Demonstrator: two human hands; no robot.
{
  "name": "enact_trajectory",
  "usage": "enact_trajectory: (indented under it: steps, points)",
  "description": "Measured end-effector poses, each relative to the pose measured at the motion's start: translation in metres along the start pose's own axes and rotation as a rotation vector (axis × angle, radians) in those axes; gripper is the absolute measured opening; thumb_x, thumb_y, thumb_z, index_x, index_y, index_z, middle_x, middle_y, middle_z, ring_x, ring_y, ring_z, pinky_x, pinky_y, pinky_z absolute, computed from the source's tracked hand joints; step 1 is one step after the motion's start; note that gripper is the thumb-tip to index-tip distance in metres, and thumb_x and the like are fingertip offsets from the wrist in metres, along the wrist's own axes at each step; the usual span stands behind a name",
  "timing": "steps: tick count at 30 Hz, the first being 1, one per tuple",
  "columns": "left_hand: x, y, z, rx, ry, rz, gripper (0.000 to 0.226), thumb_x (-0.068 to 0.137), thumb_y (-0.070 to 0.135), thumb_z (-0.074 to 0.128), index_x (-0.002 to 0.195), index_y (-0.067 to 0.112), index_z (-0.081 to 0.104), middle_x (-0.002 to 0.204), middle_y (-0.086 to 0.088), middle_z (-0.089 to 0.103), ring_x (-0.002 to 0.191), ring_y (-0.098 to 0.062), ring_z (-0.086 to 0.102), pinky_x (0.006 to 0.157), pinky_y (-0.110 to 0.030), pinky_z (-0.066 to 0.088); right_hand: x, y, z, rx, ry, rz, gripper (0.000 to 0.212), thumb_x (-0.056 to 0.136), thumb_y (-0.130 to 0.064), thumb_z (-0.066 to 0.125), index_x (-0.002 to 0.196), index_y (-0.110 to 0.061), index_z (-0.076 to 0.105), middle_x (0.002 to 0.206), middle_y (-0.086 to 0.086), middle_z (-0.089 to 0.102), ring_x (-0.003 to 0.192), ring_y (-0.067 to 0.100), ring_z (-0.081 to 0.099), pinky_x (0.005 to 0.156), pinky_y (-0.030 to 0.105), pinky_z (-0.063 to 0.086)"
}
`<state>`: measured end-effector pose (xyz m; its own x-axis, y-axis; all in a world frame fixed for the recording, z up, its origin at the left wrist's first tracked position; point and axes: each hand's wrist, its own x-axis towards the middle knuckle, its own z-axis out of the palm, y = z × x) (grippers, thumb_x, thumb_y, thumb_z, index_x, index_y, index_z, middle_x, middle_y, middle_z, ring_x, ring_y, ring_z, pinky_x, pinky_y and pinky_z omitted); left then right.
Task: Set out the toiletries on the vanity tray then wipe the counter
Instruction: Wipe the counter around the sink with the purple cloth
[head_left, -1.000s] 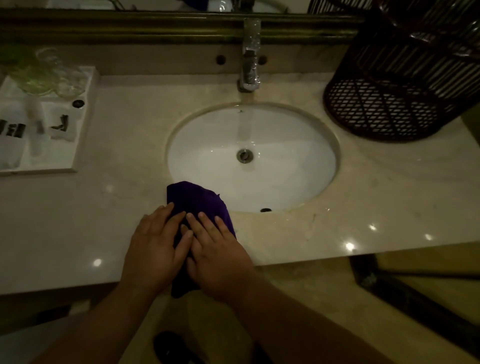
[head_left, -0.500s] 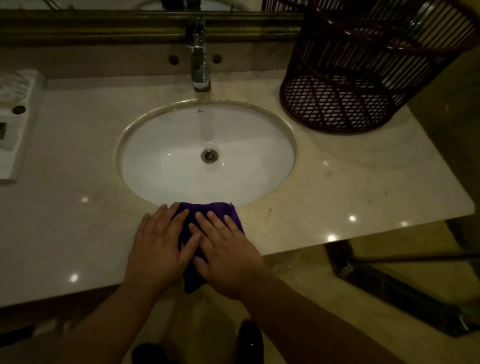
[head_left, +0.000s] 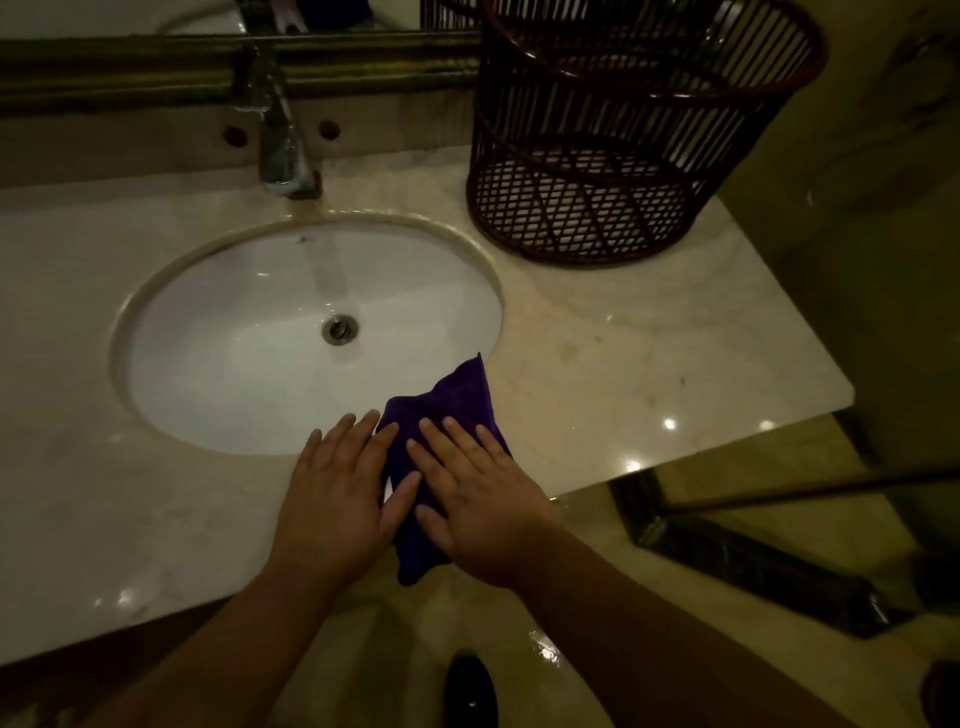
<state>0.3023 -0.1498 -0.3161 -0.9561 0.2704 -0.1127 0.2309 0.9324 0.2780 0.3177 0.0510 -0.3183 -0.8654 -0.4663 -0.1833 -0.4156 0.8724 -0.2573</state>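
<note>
A purple cloth (head_left: 454, 402) lies on the beige marble counter (head_left: 623, 364) at the front right rim of the white oval sink (head_left: 260, 338). Both my hands press flat on it, fingers spread. My left hand (head_left: 337, 493) covers its left edge and my right hand (head_left: 478, 493) its right half. The cloth's lower corner hangs over the counter's front edge. The vanity tray and toiletries are out of view.
A dark wicker basket (head_left: 613, 156) stands on the counter at the back right. A chrome tap (head_left: 280, 145) rises behind the sink, under a mirror frame. The counter ends at the right near a wall. Below are a tiled floor and a dark shoe (head_left: 470, 691).
Both hands have slid the cloth to the right along the front of the sink. The view has swung right, so the tray at the left has left the frame.
</note>
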Motion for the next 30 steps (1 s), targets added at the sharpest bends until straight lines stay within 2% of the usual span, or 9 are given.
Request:
enact_trajectory:
  steps: [4,11,22,30]
  points:
    - [0.014,0.019,0.005,0.003,-0.010,0.023,0.069,0.100,0.065,0.028,0.150,0.020,0.045,0.156,-0.009,0.047,0.145,-0.029,0.041,0.121,-0.051,0.026,-0.007,0.028,-0.004,-0.017,0.017,0.016,0.068,0.106,-0.056,0.025,0.164,-0.025,0.009,0.172,-0.001,0.001,0.157,0.015,-0.009,0.126,0.041,-0.007]
    - [0.018,0.027,0.008,0.016,-0.021,0.011,0.074,0.097,0.072,0.032,0.154,0.024,0.039,0.159,-0.007,0.043,0.146,-0.027,0.039,0.121,-0.051,0.026,-0.008,0.067,-0.011,-0.032,-0.009,0.048,0.070,0.104,-0.061,0.020,0.163,-0.029,0.001,0.171,-0.004,-0.006,0.155,0.012,-0.016,0.119,0.034,-0.020]
    - [0.019,0.028,0.006,0.012,-0.039,0.005,0.075,0.096,0.071,0.035,0.155,0.025,0.038,0.163,-0.005,0.038,0.149,-0.025,0.035,0.123,-0.047,0.019,0.004,0.114,-0.022,-0.058,-0.029,0.089,0.072,0.101,-0.066,0.014,0.163,-0.033,-0.001,0.171,-0.006,-0.005,0.156,0.014,-0.011,0.124,0.040,-0.010]
    - [0.020,0.027,0.006,0.007,-0.040,0.012,0.078,0.096,0.073,0.033,0.157,0.026,0.034,0.164,-0.004,0.035,0.151,-0.024,0.032,0.123,-0.044,0.014,0.018,0.150,-0.038,-0.099,-0.029,0.158,0.071,0.101,-0.068,0.011,0.161,-0.036,-0.008,0.170,-0.007,-0.013,0.155,0.013,-0.014,0.121,0.037,-0.015]
